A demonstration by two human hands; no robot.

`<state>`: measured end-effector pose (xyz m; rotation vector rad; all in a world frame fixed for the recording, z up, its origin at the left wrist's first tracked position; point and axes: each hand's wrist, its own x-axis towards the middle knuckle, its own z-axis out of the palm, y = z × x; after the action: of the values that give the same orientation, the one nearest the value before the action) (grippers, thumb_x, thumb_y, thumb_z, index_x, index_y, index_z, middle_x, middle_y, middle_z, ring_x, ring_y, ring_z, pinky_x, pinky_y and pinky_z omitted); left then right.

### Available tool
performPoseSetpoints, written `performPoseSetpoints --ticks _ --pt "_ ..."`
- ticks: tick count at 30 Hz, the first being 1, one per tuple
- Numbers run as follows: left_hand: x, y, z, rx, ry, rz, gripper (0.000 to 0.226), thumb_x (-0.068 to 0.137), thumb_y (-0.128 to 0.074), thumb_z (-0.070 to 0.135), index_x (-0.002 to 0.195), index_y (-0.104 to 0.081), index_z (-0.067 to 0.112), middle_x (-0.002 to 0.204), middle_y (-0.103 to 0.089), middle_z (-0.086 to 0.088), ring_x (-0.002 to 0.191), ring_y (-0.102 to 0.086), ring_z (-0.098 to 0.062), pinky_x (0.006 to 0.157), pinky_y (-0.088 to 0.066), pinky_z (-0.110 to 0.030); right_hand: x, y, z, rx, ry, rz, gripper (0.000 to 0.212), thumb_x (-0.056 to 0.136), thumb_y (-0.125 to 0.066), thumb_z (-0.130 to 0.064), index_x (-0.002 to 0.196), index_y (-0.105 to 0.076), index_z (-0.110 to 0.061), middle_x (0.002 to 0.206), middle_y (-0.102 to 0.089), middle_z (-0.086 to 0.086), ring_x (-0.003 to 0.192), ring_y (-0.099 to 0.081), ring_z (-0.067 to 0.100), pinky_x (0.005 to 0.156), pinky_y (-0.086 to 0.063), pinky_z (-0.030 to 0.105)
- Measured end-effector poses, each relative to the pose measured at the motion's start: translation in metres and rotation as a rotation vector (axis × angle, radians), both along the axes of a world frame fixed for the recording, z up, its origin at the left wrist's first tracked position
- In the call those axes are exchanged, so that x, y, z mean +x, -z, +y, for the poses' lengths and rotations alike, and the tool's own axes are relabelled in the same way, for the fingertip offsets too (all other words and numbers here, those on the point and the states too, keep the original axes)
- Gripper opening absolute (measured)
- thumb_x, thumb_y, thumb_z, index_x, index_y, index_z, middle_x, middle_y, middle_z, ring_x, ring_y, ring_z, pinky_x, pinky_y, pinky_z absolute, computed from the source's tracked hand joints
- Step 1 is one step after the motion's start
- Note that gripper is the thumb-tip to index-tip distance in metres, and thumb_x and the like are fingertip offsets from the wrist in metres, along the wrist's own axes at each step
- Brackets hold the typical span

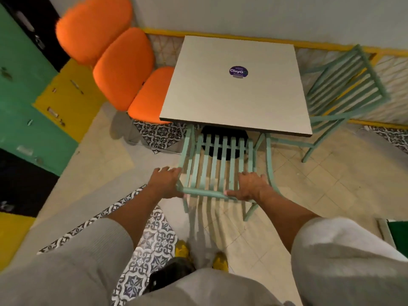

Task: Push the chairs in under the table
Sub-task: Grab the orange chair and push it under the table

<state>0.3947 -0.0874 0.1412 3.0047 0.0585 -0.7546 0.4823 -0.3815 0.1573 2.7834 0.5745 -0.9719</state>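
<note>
Tiled floor [309, 186], pale cream squares with bands of dark patterned tile at centre left and lower centre; green, yellow and black cabinet fronts fill the left edge. Square desk [234, 89] sits upper centre, top smooth and off-white, a round purple sticker [238, 71] near its middle, a dark round base showing beneath. Mint-green slatted chair [217, 164], apparently painted metal, stands at the desk's near edge, centre of frame: seat already mostly under the top, flat vertical slats of the backrest still clear of it. Left hand [164, 181] wraps the left corner of the top rail, right hand [249, 187] wraps the right end, each grip closed around the rail. Judged: this chair is nearly home, a short push left. Second mint chair [344, 89], same slatted build, sits at the right of the desk, angled and pulled out, so that one looks not yet done. Orange padded chairs [123, 67], rounded and soft-looking cushions, line the upper left; the nearest seat touches or tucks under the desk's left edge, cannot tell which. Grey ribbed sleeves are pushed up on both forearms; yellow footwear shows at bottom centre.
</note>
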Motion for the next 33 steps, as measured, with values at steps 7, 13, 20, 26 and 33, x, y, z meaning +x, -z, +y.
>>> performPoseSetpoints --ticks 7,13,20,26,33 --pt "-0.045 -0.027 0.109 0.018 -0.224 -0.055 0.122 0.076 -0.067 0.086 0.168 -0.022 0.019 0.171 -0.036 -0.005 0.159 -0.030 -0.031 0.127 -0.023 -0.053 0.001 -0.030 0.154 -0.003 -0.280 -0.014 0.114 0.080 -0.043 -0.096 0.162 -0.035 -0.018 0.167 -0.038 0.009 0.146 -0.045 0.037 0.116 -0.037 0.062" --pt "-0.066 -0.053 0.249 0.052 -0.314 -0.053 0.124 0.076 -0.064 0.088 0.170 -0.018 0.021 0.175 -0.027 -0.002 0.162 -0.022 -0.030 0.129 -0.017 -0.054 0.013 -0.049 0.305 0.037 -0.416 -0.091 0.113 0.080 -0.038 -0.097 0.162 -0.033 -0.019 0.166 -0.038 0.008 0.146 -0.043 0.037 0.114 -0.038 0.061" --pt "-0.048 -0.145 0.469 0.160 -0.283 -0.107 0.126 0.077 -0.065 0.088 0.171 -0.014 0.021 0.176 -0.025 -0.003 0.164 -0.018 -0.029 0.132 -0.015 -0.054 0.052 -0.112 0.506 0.089 -0.441 -0.212 0.112 0.075 -0.036 -0.101 0.155 -0.042 -0.023 0.156 -0.050 0.008 0.140 -0.049 0.035 0.110 -0.044 0.056" --pt "0.008 -0.213 0.583 0.202 -0.184 -0.121 0.126 0.074 -0.072 0.084 0.170 -0.020 0.021 0.159 -0.052 -0.013 0.149 -0.045 -0.033 0.118 -0.041 -0.044 0.101 -0.178 0.633 0.174 -0.356 -0.256 0.113 0.075 -0.034 -0.101 0.147 -0.049 -0.016 0.142 -0.059 0.014 0.128 -0.058 0.038 0.100 -0.052 0.053" --pt "0.094 -0.222 0.664 0.190 -0.061 -0.189 0.122 0.076 -0.073 0.081 0.171 -0.018 0.026 0.172 -0.035 -0.008 0.162 -0.026 -0.028 0.127 -0.027 -0.047 0.167 -0.193 0.731 0.158 -0.304 -0.334 0.110 0.077 -0.035 -0.100 0.145 -0.049 -0.015 0.139 -0.059 0.014 0.125 -0.060 0.038 0.098 -0.054 0.050"
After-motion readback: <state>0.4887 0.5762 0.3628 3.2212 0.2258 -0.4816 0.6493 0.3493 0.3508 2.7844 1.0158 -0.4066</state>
